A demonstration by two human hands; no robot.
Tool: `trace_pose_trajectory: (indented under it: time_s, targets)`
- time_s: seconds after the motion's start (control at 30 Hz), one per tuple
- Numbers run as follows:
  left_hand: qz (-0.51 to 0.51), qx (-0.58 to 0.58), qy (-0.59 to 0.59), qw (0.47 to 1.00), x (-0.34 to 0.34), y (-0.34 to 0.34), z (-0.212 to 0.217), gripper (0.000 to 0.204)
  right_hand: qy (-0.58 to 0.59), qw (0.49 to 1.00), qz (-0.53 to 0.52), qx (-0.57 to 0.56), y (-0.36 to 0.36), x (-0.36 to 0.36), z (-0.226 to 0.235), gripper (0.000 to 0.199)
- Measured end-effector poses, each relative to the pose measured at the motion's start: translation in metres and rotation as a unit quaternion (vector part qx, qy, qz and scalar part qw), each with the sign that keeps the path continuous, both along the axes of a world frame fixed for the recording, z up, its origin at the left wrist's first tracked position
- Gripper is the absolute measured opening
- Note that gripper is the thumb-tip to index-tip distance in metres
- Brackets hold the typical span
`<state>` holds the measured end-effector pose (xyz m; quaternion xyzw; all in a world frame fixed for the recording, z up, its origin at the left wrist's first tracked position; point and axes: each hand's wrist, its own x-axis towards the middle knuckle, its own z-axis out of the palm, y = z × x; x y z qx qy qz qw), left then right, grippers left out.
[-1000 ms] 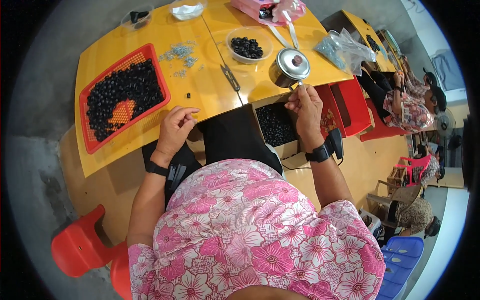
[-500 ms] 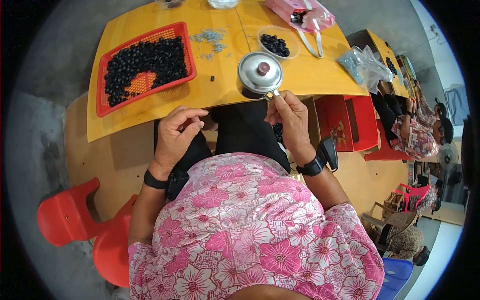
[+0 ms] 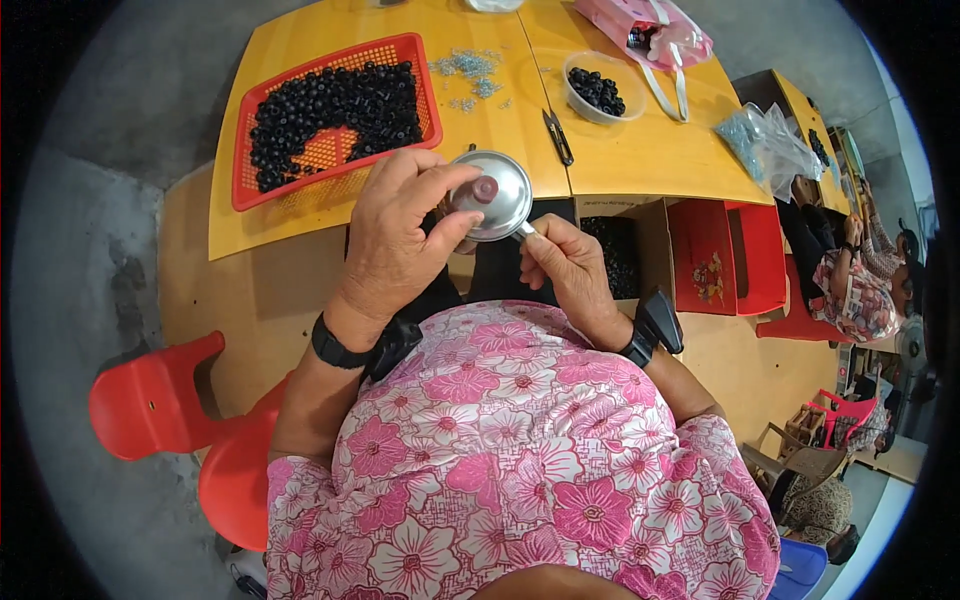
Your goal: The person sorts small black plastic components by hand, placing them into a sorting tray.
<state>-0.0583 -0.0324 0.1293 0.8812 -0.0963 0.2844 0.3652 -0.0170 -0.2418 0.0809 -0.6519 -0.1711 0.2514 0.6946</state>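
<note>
My right hand (image 3: 565, 262) is closed round the handle of a small metal pot (image 3: 527, 231), held in front of the table's near edge. Its shiny round lid (image 3: 510, 208) has a brown knob (image 3: 485, 189) in the middle. My left hand (image 3: 405, 215) reaches over the lid from the left, thumb and forefinger apart on either side of the knob. Whether the fingertips touch it I cannot tell. The pot's body is mostly hidden under the lid and left hand. A red basket (image 3: 436, 118) of small black round pieces (image 3: 335, 105) sits on the table to the left.
On the yellow table (image 3: 640, 160) lie loose silvery bits (image 3: 468, 64), black thread snips (image 3: 558, 138), a clear bowl (image 3: 632, 108) of black pieces, a pink bag (image 3: 690, 42) and a plastic bag (image 3: 775, 140). Red stools (image 3: 140, 400) stand left; people (image 3: 850, 285) sit at right.
The pot has come off the table's edge toward me and to the left in my right hand. My left hand has moved up from the near side to the lid. The view has shifted slightly.
</note>
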Motion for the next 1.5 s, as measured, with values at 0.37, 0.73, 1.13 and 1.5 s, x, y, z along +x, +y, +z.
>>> trace_pose_trajectory:
  time_s: [0.37,0.73,1.13,1.5]
  targets:
    - [0.001,0.009,0.095,0.995,0.003,-0.003,-0.006,0.026,0.026,0.999,0.020,-0.016,0.004,-0.003,-0.011,0.017]
    - [0.015,0.004,0.091,0.996,-0.006,-0.005,-0.009,0.023,0.038,0.998,0.046,-0.023,0.008,-0.001,-0.010,0.016]
    - [0.010,-0.034,0.078,0.996,-0.006,-0.003,-0.016,0.021,0.049,0.997,0.054,-0.006,0.006,0.000,-0.014,0.018]
    - [-0.017,-0.487,-0.022,0.873,-0.012,0.005,-0.028,0.018,0.035,0.999,0.030,-0.005,0.006,0.005,-0.007,0.024]
